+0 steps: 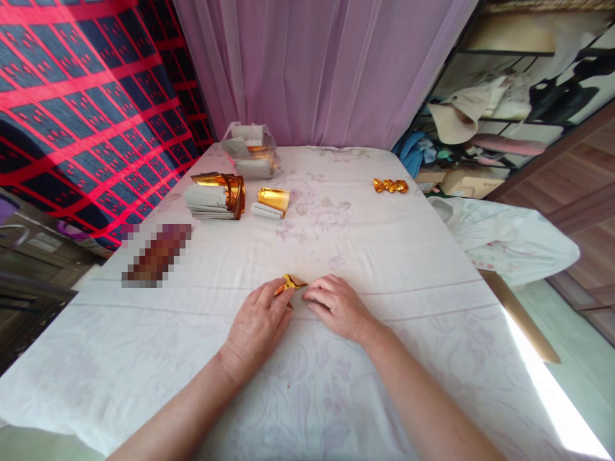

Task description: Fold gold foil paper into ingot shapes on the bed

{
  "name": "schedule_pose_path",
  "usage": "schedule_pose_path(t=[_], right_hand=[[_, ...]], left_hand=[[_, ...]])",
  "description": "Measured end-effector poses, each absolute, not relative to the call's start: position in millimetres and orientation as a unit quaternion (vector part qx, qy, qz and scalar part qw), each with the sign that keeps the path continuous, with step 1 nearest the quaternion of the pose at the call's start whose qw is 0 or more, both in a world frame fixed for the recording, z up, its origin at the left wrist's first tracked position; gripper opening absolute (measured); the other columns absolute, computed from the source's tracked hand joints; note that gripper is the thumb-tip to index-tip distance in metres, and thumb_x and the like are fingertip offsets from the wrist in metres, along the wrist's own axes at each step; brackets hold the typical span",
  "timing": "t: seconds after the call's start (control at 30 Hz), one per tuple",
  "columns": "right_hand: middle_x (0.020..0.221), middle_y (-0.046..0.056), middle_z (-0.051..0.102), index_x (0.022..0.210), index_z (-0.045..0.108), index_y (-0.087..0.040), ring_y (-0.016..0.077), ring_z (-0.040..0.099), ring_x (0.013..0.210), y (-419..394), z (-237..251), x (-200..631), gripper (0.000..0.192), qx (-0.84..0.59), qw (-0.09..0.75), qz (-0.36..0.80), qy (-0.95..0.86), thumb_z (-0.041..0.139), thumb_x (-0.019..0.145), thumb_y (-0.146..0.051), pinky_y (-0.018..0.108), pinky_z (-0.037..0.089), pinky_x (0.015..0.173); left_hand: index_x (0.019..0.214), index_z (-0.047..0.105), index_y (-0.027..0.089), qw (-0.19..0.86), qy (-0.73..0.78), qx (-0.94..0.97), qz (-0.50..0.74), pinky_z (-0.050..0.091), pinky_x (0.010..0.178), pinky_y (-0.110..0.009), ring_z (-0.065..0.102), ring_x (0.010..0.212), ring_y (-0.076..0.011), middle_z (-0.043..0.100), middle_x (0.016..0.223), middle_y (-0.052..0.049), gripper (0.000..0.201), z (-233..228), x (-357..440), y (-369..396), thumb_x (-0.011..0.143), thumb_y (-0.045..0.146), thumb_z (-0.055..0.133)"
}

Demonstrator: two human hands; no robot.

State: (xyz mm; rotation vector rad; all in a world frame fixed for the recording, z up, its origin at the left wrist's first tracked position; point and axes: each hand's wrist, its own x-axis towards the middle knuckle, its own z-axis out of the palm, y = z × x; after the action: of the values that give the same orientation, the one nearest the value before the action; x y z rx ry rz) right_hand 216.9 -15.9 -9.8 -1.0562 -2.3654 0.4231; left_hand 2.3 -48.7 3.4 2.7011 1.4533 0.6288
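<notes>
A small folded piece of gold foil paper (291, 283) lies on the white flowered tablecloth (384, 256), near the front middle. My left hand (257, 323) pinches its left side with the fingertips. From the right, my right hand (339, 306) presses down on the other end, fingers curled flat over it. Part of the paper is hidden under my fingers.
Stacks of gold and white paper strips (214, 195) and a smaller gold roll (271, 201) sit at the back left. A clear bag of more paper (250, 152) lies behind them. Finished gold folded pieces (390, 186) rest at the back right. A blurred patch (156, 255) covers something on the left.
</notes>
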Motion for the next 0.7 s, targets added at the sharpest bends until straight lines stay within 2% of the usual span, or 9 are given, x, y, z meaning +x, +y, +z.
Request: schedule_pose_path(t=[0.07,0.17,0.4,0.5,0.6,0.7], right_hand=[[0.090,0.003,0.066,0.091,0.069,-0.021,0.0184,0.058,0.088,-18.4,-6.6,213.7,0.013,-0.386,0.251,0.162,-0.873,0.064,0.083,-0.012,0.034,0.043,0.080],[0.091,0.003,0.066,0.091,0.069,-0.021,0.0185,0.057,0.088,-20.7,-4.4,211.6,0.014,-0.380,0.247,0.170,-0.875,0.066,0.080,-0.012,0.035,0.044,0.081],[0.100,0.004,0.066,0.099,0.063,-0.021,0.0206,0.057,0.096,-17.0,-9.6,221.5,0.039,-0.408,0.261,0.189,-0.854,0.052,0.068,0.001,0.038,0.045,0.087],[0.102,0.005,0.065,0.101,0.061,-0.020,0.0220,0.056,0.099,-14.4,-11.5,225.2,0.043,-0.437,0.269,0.182,-0.839,0.050,0.065,0.001,0.040,0.045,0.090],[0.105,0.006,0.065,0.108,0.061,-0.021,0.0229,0.056,0.101,-13.3,-12.9,224.6,0.043,-0.445,0.267,0.165,-0.839,0.053,0.070,-0.002,0.041,0.045,0.090],[0.106,0.006,0.066,0.115,0.062,-0.023,0.0227,0.057,0.099,-13.1,-14.9,221.7,0.039,-0.443,0.275,0.143,-0.841,0.057,0.079,-0.008,0.040,0.047,0.087]], left_hand=[[0.132,0.046,0.017,0.008,0.462,0.862,0.208,0.050,0.098,-0.043,0.054,0.121,-0.0262,0.053,0.134,-0.015,0.040,-2.5,4.9,-49.9,0.092,0.020,0.047],[0.137,0.040,0.016,0.015,0.443,0.870,0.214,0.049,0.101,-0.042,0.053,0.124,-0.0252,0.055,0.135,-0.015,0.044,-11.0,3.7,-47.2,0.093,0.020,0.046],[0.130,0.048,0.019,0.050,0.435,0.879,0.190,0.049,0.099,-0.043,0.059,0.115,-0.0237,0.062,0.126,-0.010,0.037,-4.5,-1.2,-34.2,0.094,0.025,0.050],[0.127,0.050,0.019,0.058,0.422,0.887,0.180,0.049,0.099,-0.042,0.060,0.113,-0.0231,0.064,0.123,-0.009,0.034,1.0,-2.4,-25.3,0.094,0.024,0.050],[0.126,0.051,0.019,0.064,0.421,0.889,0.166,0.049,0.099,-0.041,0.063,0.108,-0.0216,0.066,0.120,-0.008,0.032,2.5,-5.8,-17.6,0.094,0.024,0.049],[0.130,0.048,0.022,0.074,0.406,0.899,0.147,0.046,0.103,-0.042,0.061,0.112,-0.0207,0.063,0.126,-0.008,0.035,-0.1,-11.6,-13.2,0.095,0.025,0.047]])
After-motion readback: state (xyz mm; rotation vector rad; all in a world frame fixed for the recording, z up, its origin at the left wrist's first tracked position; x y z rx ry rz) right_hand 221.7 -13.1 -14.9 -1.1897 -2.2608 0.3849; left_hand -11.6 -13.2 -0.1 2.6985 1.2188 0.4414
